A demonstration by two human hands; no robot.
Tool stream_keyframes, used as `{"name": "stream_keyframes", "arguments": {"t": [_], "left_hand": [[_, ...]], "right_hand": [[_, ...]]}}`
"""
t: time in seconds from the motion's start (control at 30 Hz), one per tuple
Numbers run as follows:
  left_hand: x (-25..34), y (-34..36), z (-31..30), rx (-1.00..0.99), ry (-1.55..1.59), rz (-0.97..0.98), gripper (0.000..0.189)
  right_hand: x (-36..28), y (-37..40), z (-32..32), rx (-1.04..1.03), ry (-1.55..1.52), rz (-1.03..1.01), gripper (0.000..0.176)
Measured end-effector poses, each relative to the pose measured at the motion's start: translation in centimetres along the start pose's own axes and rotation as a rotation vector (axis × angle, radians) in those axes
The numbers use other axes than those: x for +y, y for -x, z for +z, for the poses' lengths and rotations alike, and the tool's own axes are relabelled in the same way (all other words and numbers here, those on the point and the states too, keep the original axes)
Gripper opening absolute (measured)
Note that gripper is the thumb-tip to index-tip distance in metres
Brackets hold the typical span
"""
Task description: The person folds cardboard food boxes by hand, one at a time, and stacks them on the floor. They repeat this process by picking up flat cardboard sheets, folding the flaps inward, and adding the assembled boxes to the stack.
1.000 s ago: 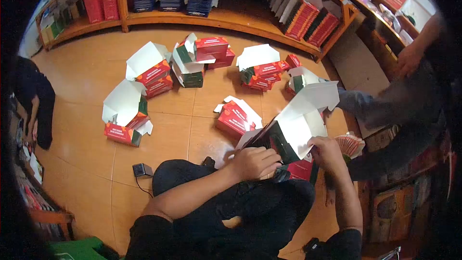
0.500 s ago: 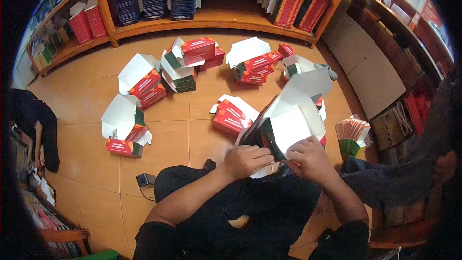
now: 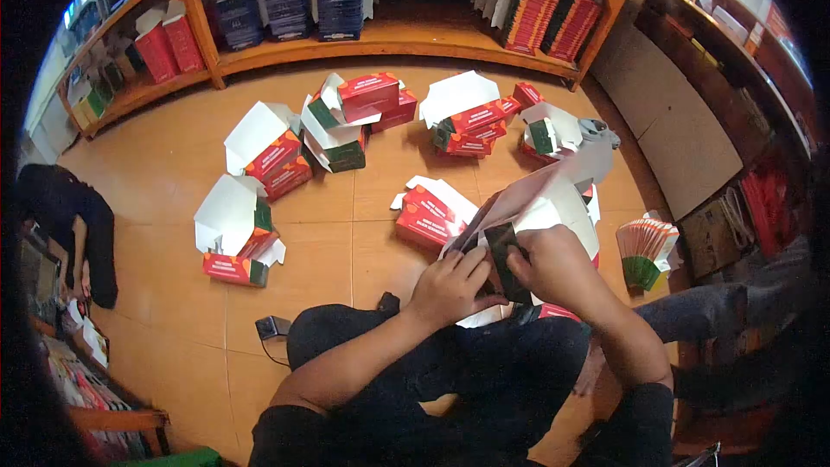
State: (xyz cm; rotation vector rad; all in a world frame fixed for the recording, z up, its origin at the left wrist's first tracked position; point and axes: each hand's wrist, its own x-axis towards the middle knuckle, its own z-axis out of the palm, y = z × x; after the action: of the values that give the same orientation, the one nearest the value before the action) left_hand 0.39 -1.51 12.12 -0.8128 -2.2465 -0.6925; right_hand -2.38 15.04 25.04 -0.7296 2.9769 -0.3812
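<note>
A partly folded box (image 3: 553, 186) with a white inside and a dark green side panel stands tilted above my lap. My left hand (image 3: 447, 287) grips its near left edge, fingers bent over the card. On the green panel, my right hand (image 3: 558, 266) is closed, with the fingertips pressed at its upper edge. Just beyond my left hand lies a red box (image 3: 430, 214) with white flaps. Part of another red piece shows below my right hand.
Open red, green and white boxes (image 3: 278, 163) form an arc on the tiled floor. A fan of folded cards (image 3: 644, 252) lies at the right. Wooden shelves (image 3: 285, 55) hold stacks behind. A co-worker (image 3: 73, 233) sits at the left. A small black cube (image 3: 273, 327) is near my knee.
The box's green panel has turned toward me and now stands more upright. My right hand has moved from the box's near edge onto that panel. The whole view has shifted slightly.
</note>
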Motion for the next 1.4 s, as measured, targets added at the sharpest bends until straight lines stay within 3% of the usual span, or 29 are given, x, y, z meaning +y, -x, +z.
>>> {"name": "stream_keyframes", "arguments": {"t": [0.13,0.5,0.6,0.73,0.83,0.9,0.93,1.0,1.03,1.13,1.27,1.4], "left_hand": [[-0.3,0.4,0.9,0.007,0.065,-0.068,0.063],[0.2,0.2,0.3,0.029,0.107,-0.049,0.066],[-0.2,0.8,0.5,-0.102,0.239,-0.164,0.063],[-0.3,1.6,1.0,-0.051,0.249,-0.147,0.066],[0.3,1.3,0.8,0.067,0.443,-0.251,0.061],[1.0,0.9,0.3,0.079,0.518,-0.294,0.054],[1.1,0.9,0.6,0.096,0.595,-0.41,0.052],[1.7,-0.2,0.6,0.13,0.667,-0.618,0.045],[1.6,-1.2,0.2,0.121,0.663,-0.606,0.045],[0.9,-4.4,-0.9,0.004,0.433,-0.805,0.047],[-0.6,-7.4,-1.7,-0.151,0.234,-0.841,0.051],[-0.1,-10.4,-2.7,-0.456,-0.053,-0.81,0.042]], "right_hand": [[0.3,-1.0,0.6,-0.065,0.061,-0.031,0.029],[1.2,-1.4,2.7,-0.123,0.029,-0.043,0.031],[0.8,-1.7,3.3,-0.177,0.046,0.032,0.036],[1.2,-1.9,3.6,-0.231,0.115,0.002,0.038],[3.2,-2.0,0.8,-0.041,-0.063,0.096,0.044],[4.3,-1.6,-2.0,0.333,-0.162,0.307,0.045],[6.1,-1.4,-1.6,0.35,-0.169,0.308,0.045],[11.3,-1.9,1.0,0.6,-0.076,0.347,0.04],[12.9,-2.0,1.9,0.611,-0.084,0.354,0.04],[13.2,-1.6,1.7,0.288,-0.181,0.412,0.041],[11.8,-1.2,1.2,0.23,-0.138,0.398,0.041],[12.1,-1.7,2.3,0.162,-0.024,0.413,0.035]]}}
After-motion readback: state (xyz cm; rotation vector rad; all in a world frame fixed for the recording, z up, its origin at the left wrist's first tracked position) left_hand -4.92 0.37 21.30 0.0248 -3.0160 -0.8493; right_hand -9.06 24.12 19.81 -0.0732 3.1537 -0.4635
